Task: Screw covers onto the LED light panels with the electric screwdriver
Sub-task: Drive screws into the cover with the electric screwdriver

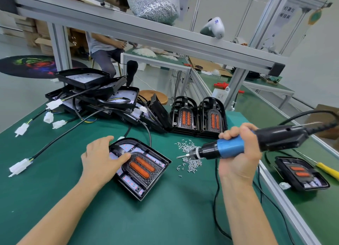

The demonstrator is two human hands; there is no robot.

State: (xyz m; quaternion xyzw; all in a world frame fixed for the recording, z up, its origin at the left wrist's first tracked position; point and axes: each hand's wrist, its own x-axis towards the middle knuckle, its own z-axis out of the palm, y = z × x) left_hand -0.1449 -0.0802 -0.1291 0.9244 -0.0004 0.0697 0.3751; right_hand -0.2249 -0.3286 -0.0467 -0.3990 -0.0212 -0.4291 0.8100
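At frame centre on the green worktop, the left hand presses the black orange-lensed cover onto its panel; the right hand grasps the blue-and-black electric screwdriver. Pick one loose silver screw, keep the bit square, cover steady.

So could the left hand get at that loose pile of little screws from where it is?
Probably not directly: the left hand rests on the light panel, and the electric screwdriver hangs over the screws.
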